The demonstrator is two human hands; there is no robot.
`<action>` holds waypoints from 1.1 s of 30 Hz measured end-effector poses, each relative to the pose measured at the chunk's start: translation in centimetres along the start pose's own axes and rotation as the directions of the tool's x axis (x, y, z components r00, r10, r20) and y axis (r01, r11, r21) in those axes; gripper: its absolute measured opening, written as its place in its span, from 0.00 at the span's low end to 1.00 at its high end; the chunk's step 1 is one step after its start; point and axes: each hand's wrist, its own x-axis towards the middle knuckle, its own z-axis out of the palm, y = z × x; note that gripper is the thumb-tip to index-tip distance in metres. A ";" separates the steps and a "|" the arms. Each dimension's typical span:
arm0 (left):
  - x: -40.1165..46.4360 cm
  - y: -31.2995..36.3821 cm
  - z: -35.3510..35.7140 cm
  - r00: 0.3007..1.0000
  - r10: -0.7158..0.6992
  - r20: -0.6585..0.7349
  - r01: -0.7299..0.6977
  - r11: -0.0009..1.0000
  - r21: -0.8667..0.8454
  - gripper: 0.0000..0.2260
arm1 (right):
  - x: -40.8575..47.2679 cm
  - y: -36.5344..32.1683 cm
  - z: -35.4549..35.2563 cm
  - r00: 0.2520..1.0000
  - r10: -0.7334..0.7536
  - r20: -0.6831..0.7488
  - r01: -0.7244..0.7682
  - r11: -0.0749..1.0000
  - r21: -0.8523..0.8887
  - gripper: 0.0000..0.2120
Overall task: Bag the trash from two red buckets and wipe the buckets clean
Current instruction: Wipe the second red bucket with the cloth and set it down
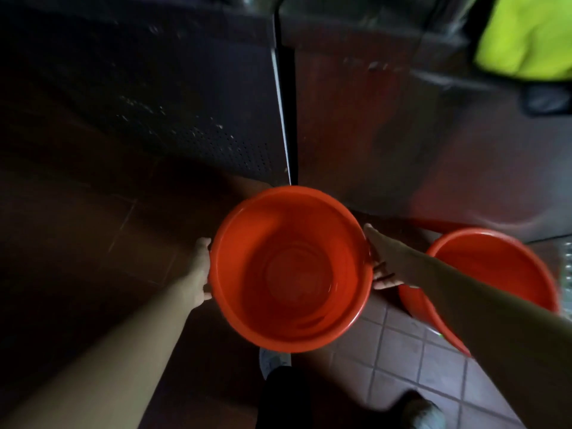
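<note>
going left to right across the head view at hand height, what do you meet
left hand → red bucket held between both hands → right hand → second red bucket, partly behind the right forearm

No readable text, label, brand, number or sign anywhere: none on the two round red plastic buckets (291,267), the dark perforated metal panel (185,128) or the bright yellow-green cloth (526,35).
</note>
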 end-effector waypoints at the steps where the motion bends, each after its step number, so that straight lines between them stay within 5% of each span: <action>1: -2.7 0.5 0.0 1.000 0.006 -0.004 -0.006 1.000 -0.001 0.24 | -2.6 -0.4 -1.4 1.000 -0.015 0.002 0.015 1.000 0.002 0.33; 12: -34.0 7.2 2.4 0.968 0.248 -0.034 -0.249 0.968 -0.022 0.19 | -33.0 -4.8 -16.5 0.954 -0.263 -0.144 0.215 0.935 -0.283 0.34; 17: -42.6 11.3 4.2 0.953 0.290 0.087 -0.292 0.956 0.008 0.16 | -42.9 -5.1 -23.8 0.950 -0.290 -0.115 0.257 0.936 -0.240 0.31; 28: -57.6 24.5 10.7 0.793 0.424 0.437 -0.537 0.826 0.173 0.15 | -57.1 -7.1 -38.4 0.830 -0.352 -0.432 0.275 0.933 -0.232 0.26; 33: -62.0 29.8 17.1 0.722 0.574 0.388 -0.654 0.748 0.111 0.08 | -59.0 -8.1 -44.0 0.744 -0.361 -0.562 0.294 0.933 -0.210 0.16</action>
